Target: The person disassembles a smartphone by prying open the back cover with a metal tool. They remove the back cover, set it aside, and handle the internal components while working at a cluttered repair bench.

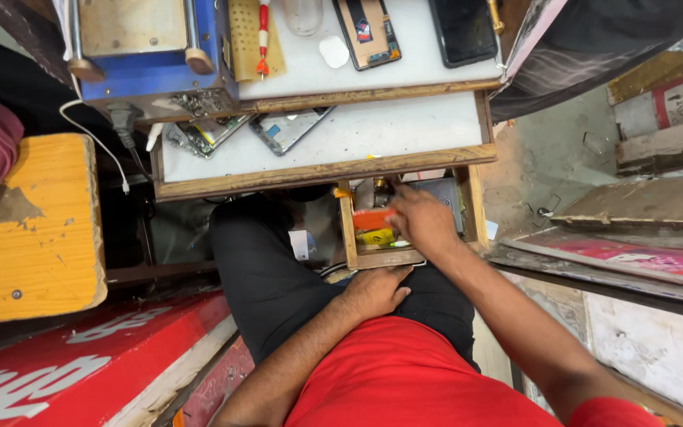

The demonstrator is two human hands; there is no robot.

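Fingers of my left hand lie loosely spread, flat on my thigh in black trousers, holding nothing. Farther, my right hand reaches into the open wooden drawer, fingertips pinching a small orange box above a yellow item.

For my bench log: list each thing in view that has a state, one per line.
Wooden drawer: pulled open.
Right hand: reaching into the drawer, at an orange item.
Left hand: resting flat on the thigh, empty.
Black phone: screen dark.
Phone parts: lying on the lower shelf.
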